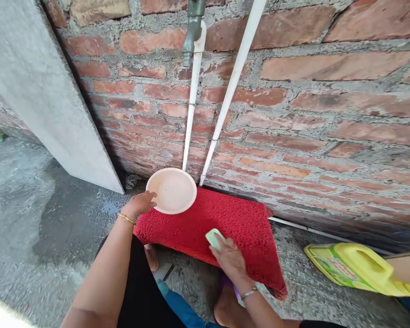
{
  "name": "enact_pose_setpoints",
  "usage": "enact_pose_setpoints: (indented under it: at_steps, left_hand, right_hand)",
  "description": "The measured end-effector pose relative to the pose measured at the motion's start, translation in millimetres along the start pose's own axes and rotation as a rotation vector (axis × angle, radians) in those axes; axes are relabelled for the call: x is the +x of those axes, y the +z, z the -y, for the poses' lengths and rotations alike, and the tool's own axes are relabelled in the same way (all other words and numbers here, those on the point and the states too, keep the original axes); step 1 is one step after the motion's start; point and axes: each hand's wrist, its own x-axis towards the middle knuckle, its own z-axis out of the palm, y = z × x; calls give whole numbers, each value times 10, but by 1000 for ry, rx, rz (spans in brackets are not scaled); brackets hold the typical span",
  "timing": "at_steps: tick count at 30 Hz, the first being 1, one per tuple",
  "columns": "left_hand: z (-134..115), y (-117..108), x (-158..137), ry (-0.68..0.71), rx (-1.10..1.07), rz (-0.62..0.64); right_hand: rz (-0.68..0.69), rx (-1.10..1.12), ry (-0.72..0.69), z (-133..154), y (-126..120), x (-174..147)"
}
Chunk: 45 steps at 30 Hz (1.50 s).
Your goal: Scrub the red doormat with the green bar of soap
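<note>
My left hand point(142, 203) grips the near-left rim of a pale pink plastic basin point(172, 192), fingers over its edge. Nothing shows inside the basin apart from small specks. It sits at the back left of a red shaggy mat point(232, 218) spread on the ground. In my right hand point(233, 259) is a pale green rounded block point(213, 238), held above the mat's near right part. Whether the block is soap or a brush I cannot tell, since my fingers cover part of it.
A metal tap point(189, 38) and white pipes point(230, 86) run down the brick wall point(310, 114). On the left leans a grey slab point(48, 91) over wet concrete point(64, 214). A yellow detergent jug point(355, 269) lies at right, against something tan.
</note>
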Motion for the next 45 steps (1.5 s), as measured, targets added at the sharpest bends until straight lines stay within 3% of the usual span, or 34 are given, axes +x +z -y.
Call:
enact_pose_setpoints:
  at_steps: [2,4,7,10,13,15,18,21,23,26,30,33,36,42,45]
  left_hand:
    - [-16,27,13,15,-2,0]
    - [-21,47,12,34,-7,-5]
    - [-16,56,-17,68,-11,-3]
    - [-9,54,-50,97,-6,14]
    - [-9,60,-44,119,-1,26]
    - [-16,71,-17,118,10,31]
    - [-45,84,38,120,16,39]
    - [-86,90,75,142,14,53]
    - [-106,102,85,145,22,59]
    - [-109,143,88,141,27,41]
    - [-78,199,99,151,21,4]
    - [-68,208,122,162,23,0]
    - [-89,200,157,178,40,17]
    - [-157,202,194,177,39,16]
    - [-169,199,178,166,38,23]
  right_hand:
    - [77,-16,-37,304,-69,20]
    - [122,-41,-42,261,-135,-10]
    - [115,-69,67,-356,-239,-170]
    - [113,-31,363,-1157,-363,-414]
    - [145,28,619,-1523,-459,-557]
    - [120,25,602,-1372,-466,-538]
    - [59,10,343,-720,-386,-393]
    - [128,8,120,-83,-303,-252]
    - [177,7,44,56,-301,-224]
    - [210,0,59,-286,-392,-308]
    - [226,-63,368,-1249,-595,-538]
    - [161,-106,523,-1668,-686,-617]
    - [140,-85,466,-1499,-676,-494]
    - [161,-31,193,-492,-608,46]
    - [183,-19,173,-551,-601,112]
